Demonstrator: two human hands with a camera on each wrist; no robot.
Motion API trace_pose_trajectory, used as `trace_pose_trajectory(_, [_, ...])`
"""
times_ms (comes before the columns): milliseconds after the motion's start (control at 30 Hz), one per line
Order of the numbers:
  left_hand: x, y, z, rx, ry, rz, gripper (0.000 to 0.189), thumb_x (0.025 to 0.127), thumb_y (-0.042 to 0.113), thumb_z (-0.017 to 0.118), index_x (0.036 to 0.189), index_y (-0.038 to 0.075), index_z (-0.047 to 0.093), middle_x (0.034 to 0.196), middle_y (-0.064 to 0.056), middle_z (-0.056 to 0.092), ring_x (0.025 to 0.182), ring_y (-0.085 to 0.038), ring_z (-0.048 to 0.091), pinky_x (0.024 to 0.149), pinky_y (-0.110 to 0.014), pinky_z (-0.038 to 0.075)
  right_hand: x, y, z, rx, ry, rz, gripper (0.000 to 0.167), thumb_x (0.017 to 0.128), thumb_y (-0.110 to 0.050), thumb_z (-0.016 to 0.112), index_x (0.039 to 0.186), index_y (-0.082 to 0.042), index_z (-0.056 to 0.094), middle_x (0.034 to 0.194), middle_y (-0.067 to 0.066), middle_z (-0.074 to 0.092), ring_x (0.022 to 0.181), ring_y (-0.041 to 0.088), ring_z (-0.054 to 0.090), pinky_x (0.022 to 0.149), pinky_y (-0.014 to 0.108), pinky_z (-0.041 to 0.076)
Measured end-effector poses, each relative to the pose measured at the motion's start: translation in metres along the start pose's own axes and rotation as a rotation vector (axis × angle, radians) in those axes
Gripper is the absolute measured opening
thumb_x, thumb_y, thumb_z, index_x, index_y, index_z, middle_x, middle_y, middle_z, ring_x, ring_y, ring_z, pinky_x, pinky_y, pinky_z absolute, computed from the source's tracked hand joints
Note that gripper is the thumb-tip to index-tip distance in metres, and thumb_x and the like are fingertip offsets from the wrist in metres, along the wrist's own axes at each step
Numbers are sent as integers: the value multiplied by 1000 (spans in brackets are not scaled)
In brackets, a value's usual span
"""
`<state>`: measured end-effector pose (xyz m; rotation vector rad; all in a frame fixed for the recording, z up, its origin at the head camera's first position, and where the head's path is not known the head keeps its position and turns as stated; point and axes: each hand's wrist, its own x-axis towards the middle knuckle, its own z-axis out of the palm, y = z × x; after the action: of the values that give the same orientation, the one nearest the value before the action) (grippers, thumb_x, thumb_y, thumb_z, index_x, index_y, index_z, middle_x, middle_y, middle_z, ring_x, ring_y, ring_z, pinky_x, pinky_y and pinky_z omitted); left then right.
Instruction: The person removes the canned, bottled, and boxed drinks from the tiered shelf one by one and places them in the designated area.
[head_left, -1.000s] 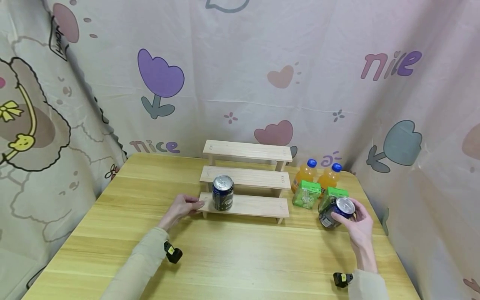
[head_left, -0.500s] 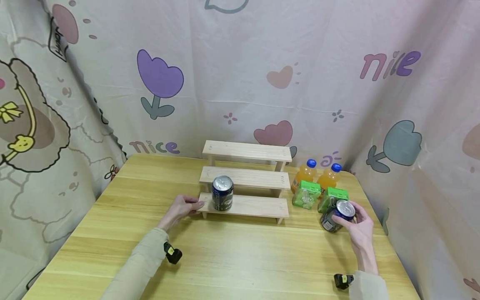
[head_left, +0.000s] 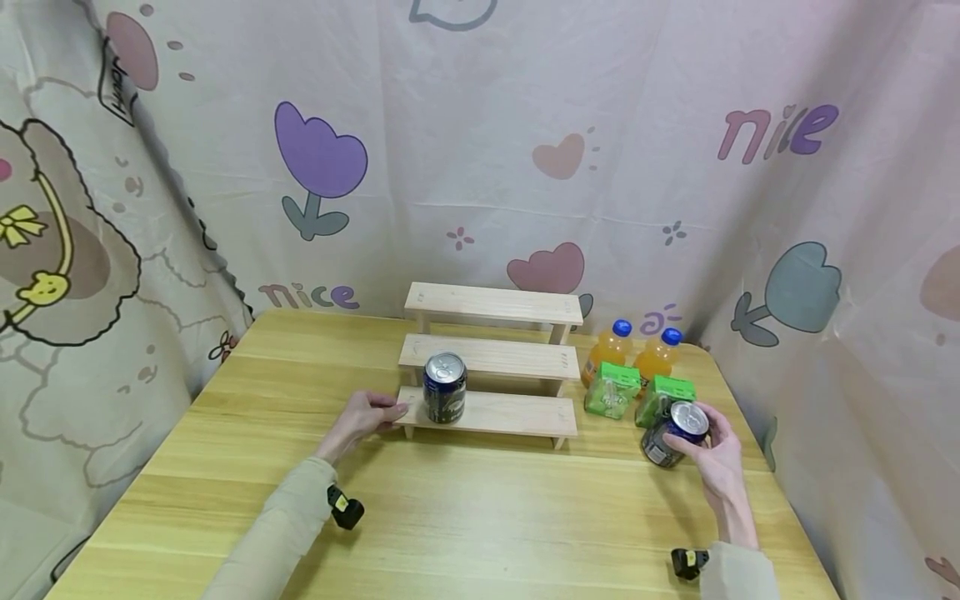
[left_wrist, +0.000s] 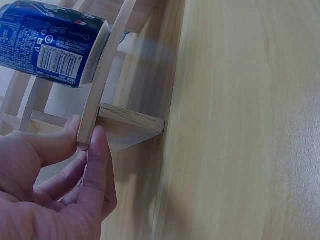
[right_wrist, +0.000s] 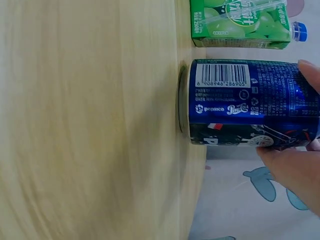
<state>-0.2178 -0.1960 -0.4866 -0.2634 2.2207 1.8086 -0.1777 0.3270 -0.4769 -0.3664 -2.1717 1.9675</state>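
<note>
My left hand (head_left: pixel 365 417) pinches the left end of the bottom step of a three-tier wooden shelf (head_left: pixel 517 412), thumb above and fingers below. On that step, near its left end, a dark blue soda can (head_left: pixel 445 390) stands upright. Over at the right, my right hand (head_left: pixel 722 454) grips a second blue soda can (right_wrist: pixel 245 102), thumb on one side and fingers on the other. The held can is upright, its base right at the tabletop, just in front of a green juice box (head_left: pixel 663 398).
Another green juice box (head_left: pixel 612 392) stands to the left of the first. Behind them are two orange drink bottles (head_left: pixel 609 350) with blue caps. A patterned curtain (head_left: pixel 480 150) hangs behind the wooden table (head_left: pixel 480 517) and along its sides.
The can in my right hand has moved slightly toward me and down, away from the juice box. My left hand and the shelf have stayed in place.
</note>
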Motion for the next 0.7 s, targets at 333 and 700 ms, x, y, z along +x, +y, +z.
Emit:
trace_pose_trajectory(333, [0,1,-1,4,-15,12,39,93,6,70,121,-18,58,99,-14,73,74,-8,67,75,-26,65,0,-17,-6,-61,27,-148,76,81,9,76,143,-22,44,120,-16,50,112,0,44,93,7,37])
trace_pose_trajectory(700, [3,-2,-1,5,-8,-2,37,94,6,69,122,-17,59,99,-10,74,75,-7,68,77,-24,65,-7,-74,31,-178,-112,-371,68,86,2,75,146,-7,44,126,-20,50,118,-1,46,100,8,40])
